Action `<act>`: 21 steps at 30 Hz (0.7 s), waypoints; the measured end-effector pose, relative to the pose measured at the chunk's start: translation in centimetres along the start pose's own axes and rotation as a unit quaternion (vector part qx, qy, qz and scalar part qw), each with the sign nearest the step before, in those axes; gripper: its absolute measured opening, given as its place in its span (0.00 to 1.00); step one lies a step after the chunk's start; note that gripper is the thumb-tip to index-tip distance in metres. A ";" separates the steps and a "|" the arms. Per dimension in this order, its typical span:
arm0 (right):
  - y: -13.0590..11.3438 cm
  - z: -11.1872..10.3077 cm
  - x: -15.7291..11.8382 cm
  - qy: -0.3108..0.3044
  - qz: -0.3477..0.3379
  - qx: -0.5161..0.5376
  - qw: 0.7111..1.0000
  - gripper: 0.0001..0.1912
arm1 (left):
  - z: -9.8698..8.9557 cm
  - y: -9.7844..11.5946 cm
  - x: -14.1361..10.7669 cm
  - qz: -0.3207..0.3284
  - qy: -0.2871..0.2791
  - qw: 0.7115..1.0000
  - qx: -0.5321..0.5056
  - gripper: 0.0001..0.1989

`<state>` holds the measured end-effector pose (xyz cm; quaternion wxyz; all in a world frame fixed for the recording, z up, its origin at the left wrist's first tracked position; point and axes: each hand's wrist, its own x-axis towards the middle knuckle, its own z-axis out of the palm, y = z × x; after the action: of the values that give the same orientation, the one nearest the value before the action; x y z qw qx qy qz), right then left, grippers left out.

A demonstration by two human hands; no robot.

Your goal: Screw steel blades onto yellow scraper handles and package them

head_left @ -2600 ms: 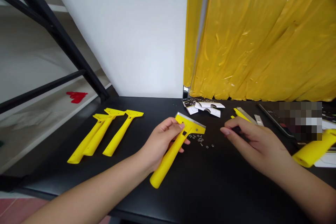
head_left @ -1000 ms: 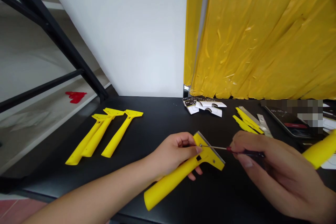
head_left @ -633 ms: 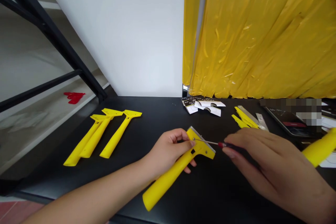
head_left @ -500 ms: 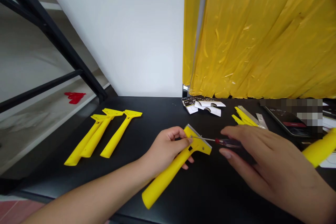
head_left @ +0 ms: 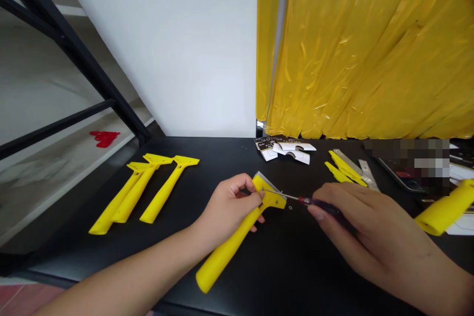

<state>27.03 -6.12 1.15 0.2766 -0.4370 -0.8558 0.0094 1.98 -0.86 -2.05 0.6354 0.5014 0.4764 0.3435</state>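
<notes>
My left hand (head_left: 233, 207) is closed round the neck of a yellow scraper (head_left: 222, 256), its thumb near a screw on the head. A metal blade edge (head_left: 268, 182) shows along the top of that head. In my right hand (head_left: 366, 237) is a screwdriver (head_left: 305, 201) with a dark red handle, gripped between thumb and fingers. Its thin shaft points left, and the tip meets the screw by my left thumb. A second screw (head_left: 276, 202) sits in the scraper head. On the table just right of the head lies a small nut (head_left: 290, 208).
Several yellow scrapers (head_left: 168, 192) lie at the left of the black table (head_left: 148, 266). Printed cards (head_left: 292, 152) lie at the back. Yellow plates and metal strips (head_left: 344, 168), a dark device (head_left: 402, 175) and another yellow handle (head_left: 444, 210) are on the right.
The held scraper and my left hand have shifted slightly left. My right fingers have closed more round the screwdriver handle. The small nut now shows beside the scraper head.
</notes>
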 end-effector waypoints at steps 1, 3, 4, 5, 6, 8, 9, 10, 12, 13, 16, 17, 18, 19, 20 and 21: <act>0.0 0.0 0.0 -0.005 -0.001 -0.001 1.000 0.07 | 0.0 0.0 0.0 0.002 0.004 1.000 0.003 0.14; 0.2 0.2 -0.1 0.011 0.000 -0.006 1.000 0.06 | 0.0 0.2 -0.1 0.006 0.010 1.000 0.004 0.15; 0.3 0.3 -0.1 0.024 0.001 -0.008 1.000 0.06 | 0.0 0.2 -0.1 0.008 0.011 1.000 0.003 0.15; 0.3 0.4 -0.1 0.038 -0.003 -0.011 0.999 0.07 | 0.0 0.3 -0.2 0.011 0.012 1.000 0.002 0.15; 0.3 0.6 -0.1 0.050 -0.011 -0.016 0.999 0.10 | 0.0 0.4 -0.2 0.016 0.013 1.000 0.001 0.15; 0.2 0.8 -0.1 0.068 -0.025 -0.039 0.997 0.11 | 0.0 0.4 -0.3 0.025 0.015 1.000 0.003 0.15; 0.2 1.0 -0.1 0.073 -0.031 -0.053 0.995 0.10 | -0.1 0.4 -0.3 0.028 0.016 0.999 0.005 0.15; 0.1 1.1 -0.1 0.075 -0.034 -0.066 0.994 0.09 | -0.1 0.3 -0.3 0.030 0.017 0.999 0.007 0.15; 0.0 1.2 -0.1 0.057 -0.038 -0.082 0.994 0.06 | -0.2 0.2 -0.2 0.029 0.020 0.999 0.014 0.14; 0.0 1.2 -0.2 0.045 -0.037 -0.083 0.995 0.06 | -0.2 0.2 -0.2 0.029 0.022 0.999 0.017 0.14; 0.0 1.3 -0.2 0.033 -0.013 -0.071 0.997 0.07 | -0.3 0.2 -0.2 0.032 0.029 0.999 0.026 0.13; 0.1 1.3 -0.2 0.028 -0.008 -0.065 0.997 0.06 | -0.3 0.3 -0.2 0.033 0.031 0.999 0.029 0.14; 0.1 1.3 -0.2 0.020 -0.007 -0.060 0.998 0.06 | -0.3 0.3 -0.3 0.035 0.032 0.998 0.031 0.14; 0.0 1.3 -0.2 0.011 -0.008 -0.054 0.998 0.06 | -0.3 0.4 -0.3 0.035 0.033 0.998 0.033 0.14; 0.0 1.3 -0.2 0.007 -0.010 -0.048 0.999 0.06 | -0.2 0.5 -0.4 0.037 0.034 0.998 0.034 0.14; -0.1 1.2 -0.2 0.007 -0.011 -0.043 0.999 0.06 | -0.2 0.5 -0.5 0.039 0.034 0.998 0.035 0.14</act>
<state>26.42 -6.02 0.06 0.2635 -0.4393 -0.8582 -0.0334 1.64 -1.08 -1.45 0.5871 0.5296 0.4896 0.3677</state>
